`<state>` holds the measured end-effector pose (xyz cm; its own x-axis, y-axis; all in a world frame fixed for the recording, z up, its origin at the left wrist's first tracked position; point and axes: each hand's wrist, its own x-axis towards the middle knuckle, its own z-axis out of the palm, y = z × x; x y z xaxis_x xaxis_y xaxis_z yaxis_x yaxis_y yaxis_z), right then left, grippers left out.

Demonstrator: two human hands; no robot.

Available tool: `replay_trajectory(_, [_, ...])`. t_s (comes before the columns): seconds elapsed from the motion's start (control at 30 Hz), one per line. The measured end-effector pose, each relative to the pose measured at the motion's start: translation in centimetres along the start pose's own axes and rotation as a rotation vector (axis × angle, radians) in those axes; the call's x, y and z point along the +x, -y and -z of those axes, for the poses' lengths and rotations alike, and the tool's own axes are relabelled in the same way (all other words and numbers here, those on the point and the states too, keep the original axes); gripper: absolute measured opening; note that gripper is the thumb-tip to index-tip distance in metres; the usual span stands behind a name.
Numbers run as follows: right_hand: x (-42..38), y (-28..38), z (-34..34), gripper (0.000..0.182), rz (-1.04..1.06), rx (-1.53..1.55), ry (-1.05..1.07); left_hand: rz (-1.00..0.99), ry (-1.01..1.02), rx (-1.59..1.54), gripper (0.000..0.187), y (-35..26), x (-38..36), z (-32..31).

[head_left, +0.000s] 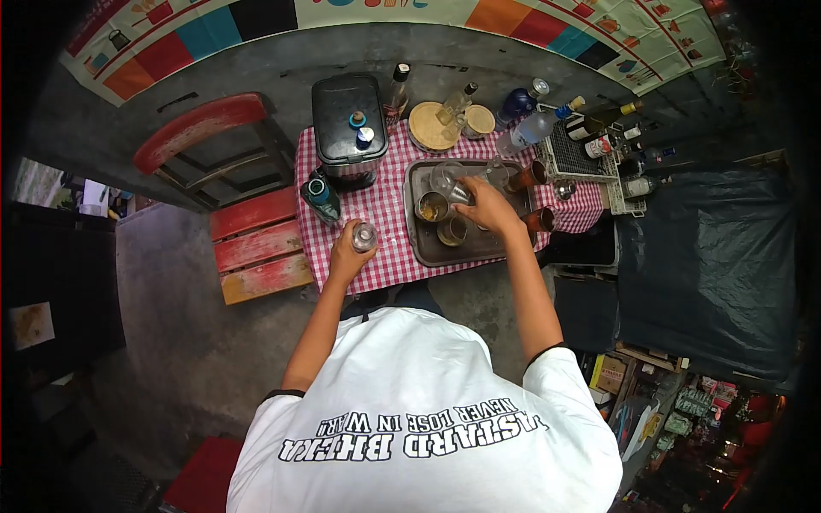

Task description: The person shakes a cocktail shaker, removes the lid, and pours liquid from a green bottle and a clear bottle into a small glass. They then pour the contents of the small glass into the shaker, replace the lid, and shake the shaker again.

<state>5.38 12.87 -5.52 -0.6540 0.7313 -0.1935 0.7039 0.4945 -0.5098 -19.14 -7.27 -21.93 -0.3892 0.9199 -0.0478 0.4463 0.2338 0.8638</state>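
My left hand [346, 255] is closed around a small clear glass bottle [365, 236], seen from above at the front edge of the checked table. Over the brown tray [419, 250], my right hand [486, 208] has its fingers curled around a clear glass [459, 194], partly hidden by them. Right beside that glass stands a cup with yellowish contents [432, 206]. A second glass [451, 230] sits just below my right fingers. Another clear glass [445, 175] stands behind, and reddish-brown tumblers [528, 176] are at the tray's right side.
A dark bottle [319, 195] lies left of the tray, near a black lidded bin [349, 111]. Wooden-lidded containers [432, 126] and several bottles line the back. A wire rack [581, 158] with bottles is at right; a red wooden chair [256, 231] stands left.
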Motion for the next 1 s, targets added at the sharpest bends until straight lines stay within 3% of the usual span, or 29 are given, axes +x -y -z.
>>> replay_trajectory(0.17, [-1.2,-0.4,-1.2,0.059,0.034,0.156,-0.107,0.052,0.016,-0.038,0.074,-0.3,0.0,0.1])
replay_trajectory(0.4, [-4.5,-0.4,-7.5,0.052,-0.141,0.452,-0.309,0.05,-0.014,-0.029,0.074,-0.4,-0.1,-0.2])
replay_trajectory(0.57, [-6.8,1.8,-10.9,0.055,-0.136,0.765,-0.098,0.114,-0.026,-0.082,0.073,-1.4,-0.4,-0.3])
replay_trajectory(0.7, [-7.6,1.6,-12.9,0.055,-0.049,0.812,0.029,0.065,-0.126,-0.167,0.071,0.3,-0.8,-1.7])
replay_trajectory(0.8, [-7.9,1.9,-11.1,0.055,0.016,0.765,0.033,0.138,-0.253,-0.123,0.072,1.2,-1.6,-2.4])
replay_trajectory(0.87, [-8.0,1.9,-9.0,0.056,0.028,0.748,0.025,0.155,-0.242,-0.102,0.074,-1.9,-2.3,-1.5])
replay_trajectory(1.0, [-7.6,0.7,-7.1,0.058,0.036,0.772,0.02,0.172,-0.293,-0.352,0.073,-5.5,-2.9,-0.9])
